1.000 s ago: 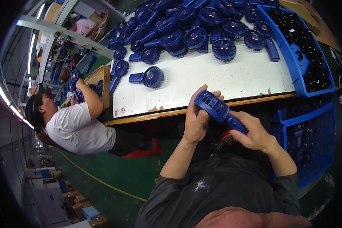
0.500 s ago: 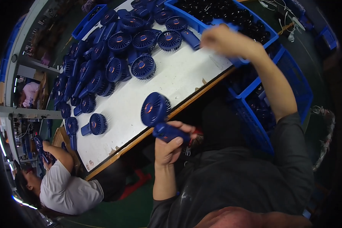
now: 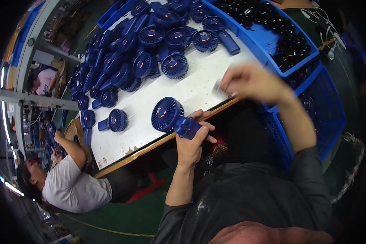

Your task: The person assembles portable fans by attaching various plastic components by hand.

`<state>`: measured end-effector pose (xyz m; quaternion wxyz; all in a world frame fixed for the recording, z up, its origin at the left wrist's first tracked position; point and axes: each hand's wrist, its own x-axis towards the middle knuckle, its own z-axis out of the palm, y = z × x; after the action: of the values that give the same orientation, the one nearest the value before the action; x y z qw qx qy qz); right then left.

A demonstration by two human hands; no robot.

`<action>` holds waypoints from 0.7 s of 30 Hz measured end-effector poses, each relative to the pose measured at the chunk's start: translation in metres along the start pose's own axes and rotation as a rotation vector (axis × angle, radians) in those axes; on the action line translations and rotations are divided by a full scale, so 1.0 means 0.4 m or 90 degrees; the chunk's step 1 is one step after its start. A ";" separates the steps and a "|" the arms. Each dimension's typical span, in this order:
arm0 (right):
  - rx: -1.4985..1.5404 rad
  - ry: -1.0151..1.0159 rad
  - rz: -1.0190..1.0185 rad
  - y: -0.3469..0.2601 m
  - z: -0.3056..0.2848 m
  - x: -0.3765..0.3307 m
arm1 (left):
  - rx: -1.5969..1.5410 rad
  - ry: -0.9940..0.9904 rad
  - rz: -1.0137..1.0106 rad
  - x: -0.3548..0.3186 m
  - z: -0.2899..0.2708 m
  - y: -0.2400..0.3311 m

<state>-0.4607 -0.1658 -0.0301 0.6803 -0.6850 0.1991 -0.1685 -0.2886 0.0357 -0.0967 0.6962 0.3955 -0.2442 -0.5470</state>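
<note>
My left hand [image 3: 191, 146] is wrapped round the handle of a dark blue handheld fan [image 3: 165, 115]. The fan's round grille faces up, over the front edge of the white table [image 3: 195, 90]. To the right, my right hand [image 3: 254, 83] hovers above the same edge, smeared by motion. Its fingers look pinched together, with a greyish blur at their tips that I cannot make out. Many similar fans [image 3: 151, 35] lie heaped across the far and left parts of the table. One fan [image 3: 118, 120] lies apart near the left end.
A blue bin [image 3: 268, 65] of small black parts stands at the far right, its blue bottom partly showing. Blue crates [image 3: 327, 101] sit below it. At the left, a person in a white shirt [image 3: 75, 183] handles fans beside a metal frame [image 3: 44, 99].
My right hand has come away from the blue bin, down toward the table's front edge. My left hand still holds the fan, now turned slightly. The whole view has shifted.
</note>
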 end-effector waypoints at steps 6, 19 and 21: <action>-0.005 0.060 -0.140 0.092 0.245 -0.100 | 0.054 0.052 0.016 -0.017 -0.020 -0.005; -0.473 0.059 -0.470 0.086 0.221 -0.028 | 0.028 -0.119 -0.127 -0.093 -0.022 -0.026; -0.535 0.068 -0.433 0.082 0.217 -0.039 | -0.087 -0.171 -0.139 -0.079 -0.058 -0.055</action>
<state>-0.4321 -0.0828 -0.0637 0.2440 -0.9141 0.0504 -0.3199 -0.2923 0.0705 -0.1249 0.6193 0.2952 -0.2528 -0.6822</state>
